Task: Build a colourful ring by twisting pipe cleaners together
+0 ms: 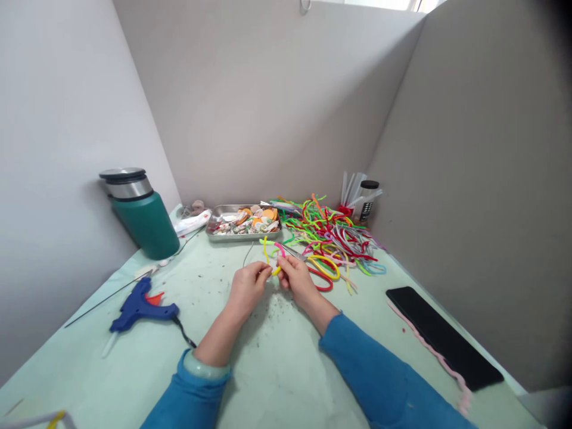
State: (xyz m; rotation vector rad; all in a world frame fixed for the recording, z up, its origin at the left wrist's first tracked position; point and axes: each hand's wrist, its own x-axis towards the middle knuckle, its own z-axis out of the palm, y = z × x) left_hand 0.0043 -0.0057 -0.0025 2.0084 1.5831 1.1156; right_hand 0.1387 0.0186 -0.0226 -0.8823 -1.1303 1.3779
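Near the middle of the table, my left hand (248,287) and my right hand (298,281) are close together, fingers pinched. Between them runs a yellow pipe cleaner (266,250), bent, with one end rising above my left fingertips. A pink pipe cleaner piece (281,249) stands up at my right fingertips; how it joins the yellow one is too small to tell. Just beyond my right hand lie scissors (329,268) with red and yellow handles, their blades partly behind that hand. A large heap of coloured pipe cleaners (330,229) spreads behind them.
A metal tray (243,238) holds many small flat pieces. On the left are a blue glue gun (142,307) and a green bottle (147,223). A black slab (442,336) and a pink fuzzy strand (431,345) lie right. A black-capped jar (368,199) stands at the back.
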